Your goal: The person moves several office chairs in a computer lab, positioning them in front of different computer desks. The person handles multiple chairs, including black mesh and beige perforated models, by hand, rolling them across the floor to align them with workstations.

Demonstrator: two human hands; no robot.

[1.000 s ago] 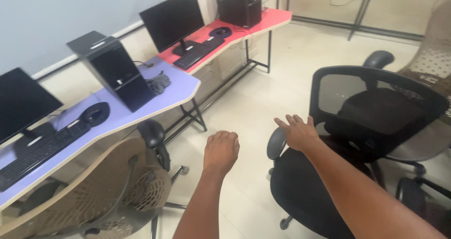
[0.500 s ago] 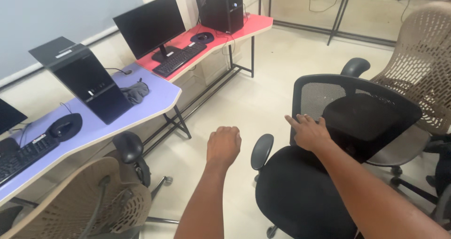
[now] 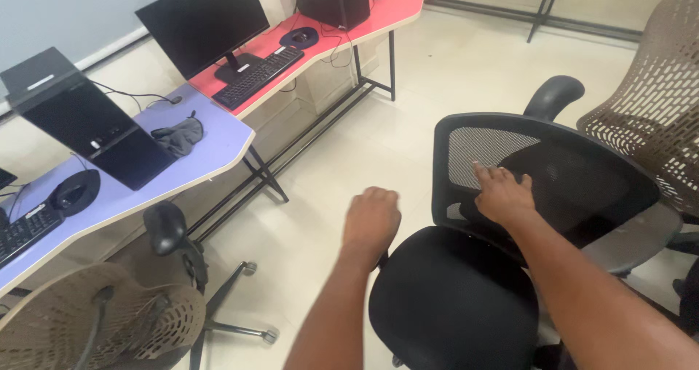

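Black office chair sits low and right of centre, on the pale tiled floor. Its round padded seat faces you; the mesh backrest, framed in a curved black rim, stands upright beyond it. One rounded armrest shows above the backrest.

Your right hand lies flat against the mesh of the backrest, fingers spread and extended, open grip, clasping nothing. Your left hand hangs over the floor just left of the seat's front edge, curled into a loose fist; no object is visible in it.

A beige lattice-backed chair stands close behind on the right. Another beige lattice chair occupies the lower left corner, with a dark armrest above it.

Along the left wall: a purple table bearing a black computer tower and a grey cloth; beyond it a red table with a monitor and keyboard. Open floor runs between the tables and the black chair.
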